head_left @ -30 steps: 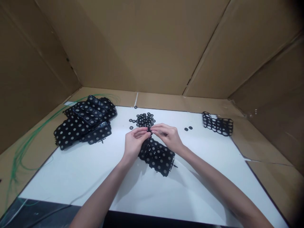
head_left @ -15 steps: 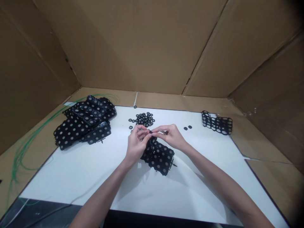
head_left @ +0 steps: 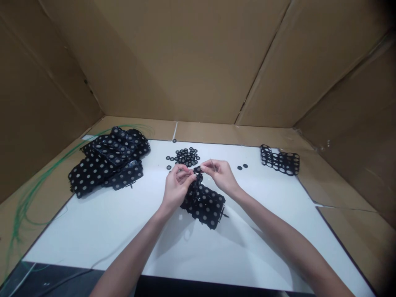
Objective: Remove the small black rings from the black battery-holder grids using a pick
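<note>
Green strands [head_left: 34, 194]: trail down the left edge, beside the table [head_left: 262, 239]
Sheet pile [head_left: 89, 175]: black dotted sheets in a heap, the visible spots filled with grey centres; judging by that, this share is left to work through
Loose rings [head_left: 187, 157]: a cluster beyond the hands with a few strays beside it, seemingly the part already separated
Left hand [head_left: 177, 187]: thumb and fingertips nearly closed, pinching the upper end of the dotted sheet
Dotted sheet [head_left: 206, 204]: below and between the hands, slanting toward the person; most spots look filled, so probably only partly worked
Right hand [head_left: 221, 175]: thumb and forefinger closed together, seemingly on a small dark piece [head_left: 198, 169] at the sheet's top; whether it is detached, cannot tell
Dark discs [head_left: 242, 167]: two, apart from the rings
Open lattice [head_left: 284, 163]: holes bare, apparently finished with
</note>
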Demonstrator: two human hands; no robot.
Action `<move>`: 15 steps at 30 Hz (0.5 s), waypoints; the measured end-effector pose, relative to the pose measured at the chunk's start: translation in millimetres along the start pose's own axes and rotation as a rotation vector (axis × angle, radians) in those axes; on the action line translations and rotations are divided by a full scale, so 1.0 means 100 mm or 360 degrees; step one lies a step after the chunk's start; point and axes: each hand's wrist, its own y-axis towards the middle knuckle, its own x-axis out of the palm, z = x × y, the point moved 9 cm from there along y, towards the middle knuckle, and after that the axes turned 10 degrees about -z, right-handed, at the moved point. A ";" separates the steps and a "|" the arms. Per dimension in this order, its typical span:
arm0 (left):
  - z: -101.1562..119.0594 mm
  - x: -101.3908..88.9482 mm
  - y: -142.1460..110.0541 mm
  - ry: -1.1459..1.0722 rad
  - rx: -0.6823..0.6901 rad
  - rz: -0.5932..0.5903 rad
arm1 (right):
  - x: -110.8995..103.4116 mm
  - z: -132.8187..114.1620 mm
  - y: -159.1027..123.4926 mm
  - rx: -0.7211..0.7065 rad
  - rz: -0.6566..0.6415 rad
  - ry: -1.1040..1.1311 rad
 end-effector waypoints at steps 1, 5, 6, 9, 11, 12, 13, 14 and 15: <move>0.00 0.00 0.00 0.0010 -0.0007 -0.0003 | -0.01 0.02 0.01 0.0020 0.0000 0.0041; -0.02 0.00 0.02 0.0009 -0.0034 0.0004 | -0.06 0.02 0.01 0.0044 0.0074 -0.0028; -0.03 0.00 0.02 0.0001 -0.0041 0.0009 | -0.07 0.01 0.01 0.0050 0.0103 -0.0069; -0.04 -0.02 0.02 -0.0012 -0.0050 0.0039 | -0.12 0.08 0.05 0.0123 0.0194 0.0040; -0.04 -0.05 0.02 0.0002 -0.0059 0.0066 | -0.24 0.19 0.09 0.0208 0.0333 0.0242; -0.05 -0.06 0.02 0.0011 -0.0073 0.0072 | -0.34 0.24 0.10 0.0249 0.0443 0.0322; -0.05 -0.07 0.02 0.0023 -0.0095 0.0071 | -0.44 0.29 0.11 0.0283 0.0528 0.0384; -0.07 -0.08 0.03 0.0040 -0.0121 0.0064 | -0.52 0.33 0.12 0.0316 0.0582 0.0425; -0.08 -0.08 0.03 0.0063 -0.0154 0.0044 | -0.59 0.35 0.13 0.0339 0.0610 0.0440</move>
